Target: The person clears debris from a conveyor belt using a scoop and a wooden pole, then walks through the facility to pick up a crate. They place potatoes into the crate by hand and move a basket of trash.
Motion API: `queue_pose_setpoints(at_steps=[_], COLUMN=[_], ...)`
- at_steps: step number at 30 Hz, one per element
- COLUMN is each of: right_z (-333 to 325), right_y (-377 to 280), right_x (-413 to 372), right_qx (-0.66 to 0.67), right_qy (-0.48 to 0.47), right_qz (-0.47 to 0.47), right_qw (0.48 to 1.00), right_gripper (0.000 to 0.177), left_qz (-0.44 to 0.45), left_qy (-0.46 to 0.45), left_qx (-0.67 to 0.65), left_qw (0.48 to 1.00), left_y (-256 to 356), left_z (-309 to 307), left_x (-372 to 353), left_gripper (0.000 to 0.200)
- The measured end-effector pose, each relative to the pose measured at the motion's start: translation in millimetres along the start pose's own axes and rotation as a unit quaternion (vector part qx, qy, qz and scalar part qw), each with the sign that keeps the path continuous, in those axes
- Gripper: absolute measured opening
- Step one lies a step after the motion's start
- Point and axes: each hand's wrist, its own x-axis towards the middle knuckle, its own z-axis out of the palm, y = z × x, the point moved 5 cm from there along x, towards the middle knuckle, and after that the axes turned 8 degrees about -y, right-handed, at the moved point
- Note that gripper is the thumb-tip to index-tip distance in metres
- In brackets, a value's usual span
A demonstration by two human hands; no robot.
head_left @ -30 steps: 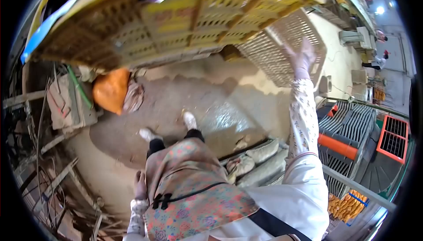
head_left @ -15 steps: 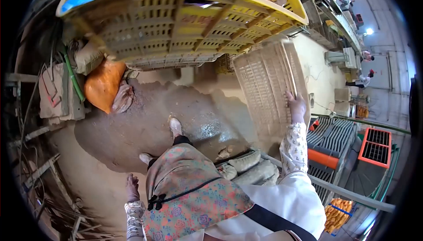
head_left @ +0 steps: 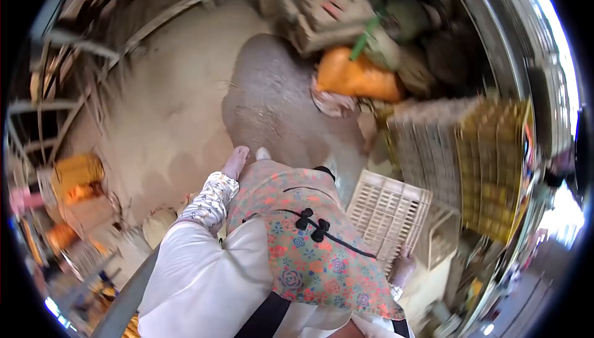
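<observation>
My right hand (head_left: 404,268) grips the rim of a pale plastic crate (head_left: 390,208) with slatted sides. The crate hangs tilted at my right side, partly behind my flowered apron (head_left: 309,251). My left hand (head_left: 235,163) hangs in front of my body above the floor, holding nothing, its fingers loosely stretched. Close by the held crate stand stacked crates, a whitish one (head_left: 427,146) and a yellow one (head_left: 495,165).
A dark wet patch (head_left: 266,90) covers part of the dusty floor (head_left: 167,84). Beyond it lie an orange sack (head_left: 359,75) and a cardboard-like stack (head_left: 328,4). Metal frames (head_left: 80,44) line the left side. Orange goods (head_left: 80,177) sit at the lower left.
My view has swung to the left, so the sacks and crate stack now appear farther right. The crate in my right hand is now lower, beside my apron. My left hand has come forward.
</observation>
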Motion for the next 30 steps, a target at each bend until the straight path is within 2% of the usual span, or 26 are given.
queue_pose_setpoints(at_steps=[1,2,3,4,5,6,9,10,11,12,13,14,15,17,18,19,20,21,23,24,25,27,28,29,30], right_z=[18.0,13.7,25.6,30.8,38.5,42.7,78.5,99.1,115.5,137.4,175.0,193.1,208.3,222.2,248.0,273.5,295.3,302.6,324.4,331.5,337.6,339.0,343.1,345.3,349.2], right_y=[-51.0,-104.1,-143.1,-175.9,-213.6,-260.0,-376.6,-418.7,-468.1,-516.5,-554.6,-602.6,-652.3,-723.0,-753.9,-782.1,-804.1,-815.7,-826.5,-831.0,-833.8,-829.8,-826.8,-821.0,-815.0], right_x=[1.4,-0.9,-5.3,2.9,1.4,-12.3,-33.4,-25.6,-36.9,-53.3,-31.7,-65.4,-109.2,-213.2,-250.2,-287.4,-329.0,-390.7,-482.4,-522.8,-566.0,-648.5,-686.1,-722.2,-756.7], right_qx=[-0.007,0.008,0.042,0.071,0.097,0.09,0.042,-0.034,-0.095,-0.132,0.141,0.044,-0.042,-0.138,-0.163,-0.184,-0.203,-0.21,-0.193,-0.189,-0.185,-0.165,-0.154,-0.142,-0.15], right_qy=[-0.02,-0.008,-0.038,-0.073,-0.108,-0.119,-0.183,-0.15,-0.077,-0.035,-0.275,-0.24,-0.193,-0.149,-0.149,-0.146,-0.141,-0.189,-0.201,-0.219,-0.234,-0.278,-0.281,-0.282,-0.281], right_qz=[-0.038,-0.104,-0.141,-0.174,-0.202,-0.266,-0.364,-0.393,-0.48,-0.591,-0.494,-0.561,-0.624,-0.744,-0.783,-0.815,-0.843,-0.843,-0.901,-0.916,-0.928,-0.939,-0.946,-0.949,-0.947], right_qw=[0.999,0.994,0.988,0.979,0.969,0.953,0.912,0.907,0.869,0.795,0.813,0.791,0.756,0.636,0.581,0.529,0.478,0.457,0.332,0.278,0.224,0.116,0.058,0.001,-0.036], right_gripper=[0.054,0.052,0.052,0.051,0.05,0.047,0.047,0.05,0.043,0.035,0.033,0.035,0.036,0.044,0.048,0.051,0.055,0.06,0.059,0.058,0.058,0.057,0.056,0.055,0.057], left_qz=[0.021,-0.052,0.013,0.061,0.107,0.079,-0.046,-0.076,-0.088,-0.108,-0.107,-0.101,-0.089,-0.05,0.014,0.049,0.055,0.059,0.103,0.1,0.07,0.27,0.241,0.185,0.251], left_qy=[0.018,0.022,0.035,0.036,0.057,0.09,0.187,0.217,0.241,0.24,0.244,0.258,0.28,0.338,0.383,0.414,0.429,0.38,0.407,0.402,0.391,0.342,0.508,0.638,0.588], left_qx=[-0.029,-0.048,0.106,0.26,0.407,0.424,0.384,0.369,0.352,0.311,0.282,0.265,0.258,0.202,0.054,-0.326,-0.355,-0.477,-0.554,-0.587,-0.642,-0.704,-0.507,-0.275,-0.416], left_qw=[0.999,0.997,0.994,0.963,0.905,0.898,0.903,0.9,0.9,0.913,0.922,0.924,0.92,0.918,0.922,0.848,0.829,0.791,0.719,0.695,0.656,0.561,0.653,0.695,0.647], left_y=[-12.4,4.1,2.9,-16.9,-37.4,-56.2,-123.8,-141.9,-154.1,-157.3,-146.9,-137.4,-122.6,-83.0,-57.2,-53.0,-53.7,7.4,8.3,34.5,11.1,47.6,53.5,55.5,10.9], left_z=[-24.3,-30.5,-62.8,-84.9,-107.0,-124.5,-167.8,-172.9,-171.0,-173.0,-180.4,-193.0,-205.9,-238.1,-253.0,-267.8,-287.7,-299.9,-322.7,-328.3,-333.8,-342.0,-352.2,-353.0,-355.6], left_x=[10.3,-20.7,-23.3,-20.2,-17.2,-21.5,-51.2,-56.5,-56.9,-52.7,-40.4,-28.2,-16.1,-6.0,-19.9,-19.4,-17.9,-78.9,-109.7,-151.0,-147.9,-206.5,-242.5,-267.1,-250.2], left_gripper=[0.03,0.029,0.025,0.023,0.021,0.022,0.025,0.026,0.027,0.027,0.027,0.028,0.03,0.034,0.036,0.045,0.051,0.058,0.065,0.07,0.074,0.079,0.073,0.068,0.065])
